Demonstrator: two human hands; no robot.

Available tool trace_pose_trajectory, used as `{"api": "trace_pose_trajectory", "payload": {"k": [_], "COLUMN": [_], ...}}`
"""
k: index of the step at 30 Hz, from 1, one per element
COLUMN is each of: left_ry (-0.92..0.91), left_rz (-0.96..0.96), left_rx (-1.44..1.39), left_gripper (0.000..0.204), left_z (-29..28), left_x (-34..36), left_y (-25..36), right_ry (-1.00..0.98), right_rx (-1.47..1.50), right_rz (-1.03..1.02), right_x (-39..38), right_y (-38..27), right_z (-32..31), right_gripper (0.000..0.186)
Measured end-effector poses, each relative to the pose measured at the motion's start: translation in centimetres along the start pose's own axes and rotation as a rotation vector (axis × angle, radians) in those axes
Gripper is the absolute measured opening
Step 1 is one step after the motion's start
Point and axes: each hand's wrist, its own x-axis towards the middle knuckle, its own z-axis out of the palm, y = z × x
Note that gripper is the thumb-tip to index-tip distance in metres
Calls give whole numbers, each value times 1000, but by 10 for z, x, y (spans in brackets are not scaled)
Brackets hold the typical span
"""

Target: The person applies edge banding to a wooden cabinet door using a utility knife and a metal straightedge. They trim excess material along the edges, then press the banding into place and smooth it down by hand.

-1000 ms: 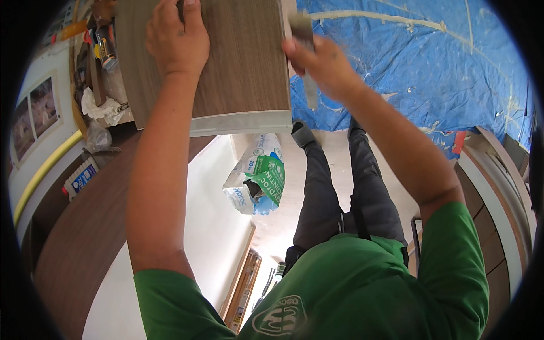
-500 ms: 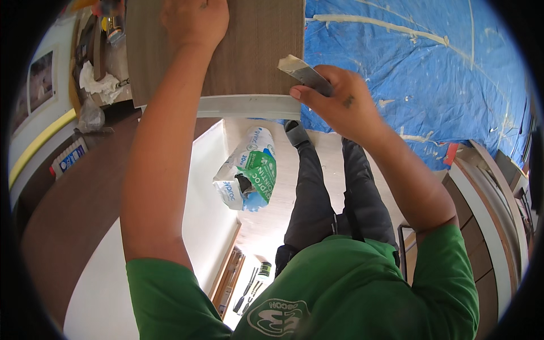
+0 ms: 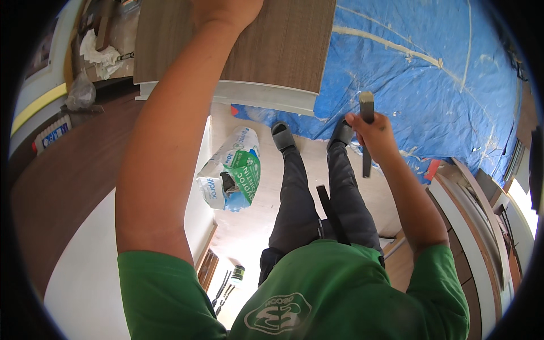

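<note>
A brown wood-grain panel (image 3: pixel 277 42) with a pale grey edge strip (image 3: pixel 266 95) fills the upper middle. My left hand (image 3: pixel 229 11) lies over the panel at the top edge; its fingers run out of the picture. To the right of the panel, above the blue sheet, my right hand (image 3: pixel 375 135) is closed. It grips a narrow dark grey flat strip (image 3: pixel 367 107) with a rough pale end, held upright and apart from the panel. What kind of piece this strip is does not show.
The blue sheet (image 3: pixel 408 85) covers the floor ahead, under the toes of my right shoe. An opened white and green bag (image 3: pixel 232 170) stands by a white wall. Crumpled white paper (image 3: pixel 99 54) lies on a surface at upper left. Boards (image 3: pixel 481 209) lean at the right.
My right hand has moved right and down, away from the panel's corner, turning the strip upright. The view has shifted; the panel and my left hand now sit farther right and higher. My feet have stepped apart.
</note>
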Motion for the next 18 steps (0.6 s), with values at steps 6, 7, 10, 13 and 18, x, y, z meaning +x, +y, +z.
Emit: {"api": "trace_pose_trajectory", "payload": {"k": [6,7,10,13,18], "left_ry": [7,-34,-87,-26,-10], "left_rz": [78,76,218,548,465], "left_rx": [-114,-191,-418,-443,-174], "left_gripper": [46,44,31,22,21], "left_z": [-24,-30,-33,-30,-66], "left_x": [-6,-6,-27,-84,-158], "left_y": [2,1,-8,6,69], "right_ry": [81,65,41,72,138], "right_rx": [-114,-149,-247,-323,-522], "right_rz": [-164,-124,-38,8,41], "right_x": [-18,-23,-39,-49,-65], "right_y": [46,48,59,105,187], "right_z": [-12,-16,-38,-74,-141], "right_gripper": [19,19,19,21,27]}}
